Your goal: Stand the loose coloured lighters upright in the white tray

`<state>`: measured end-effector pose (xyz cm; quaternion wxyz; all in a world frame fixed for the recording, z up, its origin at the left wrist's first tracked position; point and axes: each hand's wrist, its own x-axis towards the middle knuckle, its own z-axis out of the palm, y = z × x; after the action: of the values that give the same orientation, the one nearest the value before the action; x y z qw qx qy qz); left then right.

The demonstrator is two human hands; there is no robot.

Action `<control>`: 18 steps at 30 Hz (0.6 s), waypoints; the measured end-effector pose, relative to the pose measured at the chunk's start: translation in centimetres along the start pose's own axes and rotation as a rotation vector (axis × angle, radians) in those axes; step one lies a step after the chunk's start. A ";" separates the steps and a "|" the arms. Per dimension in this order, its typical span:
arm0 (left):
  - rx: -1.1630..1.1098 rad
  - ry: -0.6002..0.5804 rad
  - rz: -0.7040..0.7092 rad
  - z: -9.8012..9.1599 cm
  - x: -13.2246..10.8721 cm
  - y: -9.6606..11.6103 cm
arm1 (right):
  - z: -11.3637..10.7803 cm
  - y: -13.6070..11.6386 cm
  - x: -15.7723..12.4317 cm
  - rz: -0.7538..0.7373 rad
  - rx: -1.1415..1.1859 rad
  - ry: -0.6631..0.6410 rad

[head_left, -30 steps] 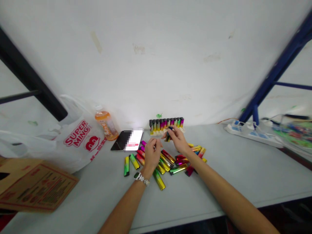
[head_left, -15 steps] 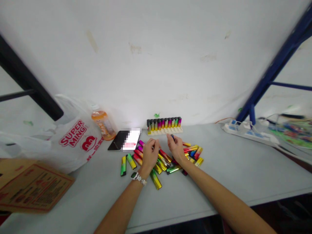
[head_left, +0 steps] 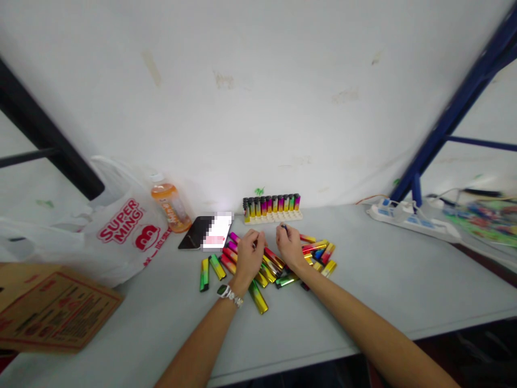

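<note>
My left hand [head_left: 250, 252], with a watch [head_left: 229, 295] on its wrist, is closed above the left part of a loose pile of shiny lighters [head_left: 258, 298]. A small dark bit shows between its fingers, but most of what it grips is hidden. To the right, my right hand [head_left: 288, 247] is closed in a pinch; the dark end of a lighter [head_left: 284, 227] sticks up at its fingertips. Behind both hands stands a white rack [head_left: 278, 217] with upright lighters [head_left: 275, 203] along its back and left side. Empty slots show along its front.
A black tablet or phone with a lit screen [head_left: 197, 231] lies left of the rack. Beyond it stand an orange drink bottle [head_left: 172, 205], a white plastic bag [head_left: 117, 237] and a cardboard box [head_left: 60, 310]. A power strip [head_left: 416, 221] lies at the right.
My right hand has shifted slightly to the left, and the dark end at its fingertips has tilted a little. My left hand stays almost still. The rack looks the same.
</note>
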<state>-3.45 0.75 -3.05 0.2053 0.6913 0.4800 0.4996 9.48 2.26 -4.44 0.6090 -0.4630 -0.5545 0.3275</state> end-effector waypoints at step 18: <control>0.018 -0.002 -0.006 0.0 0.0 -0.1 | -0.2 -0.8 -0.4 0.051 0.073 -0.031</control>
<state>-3.48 0.84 -3.17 0.2011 0.6922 0.4862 0.4940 9.56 1.58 -3.83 0.6084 -0.4495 -0.5393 0.3701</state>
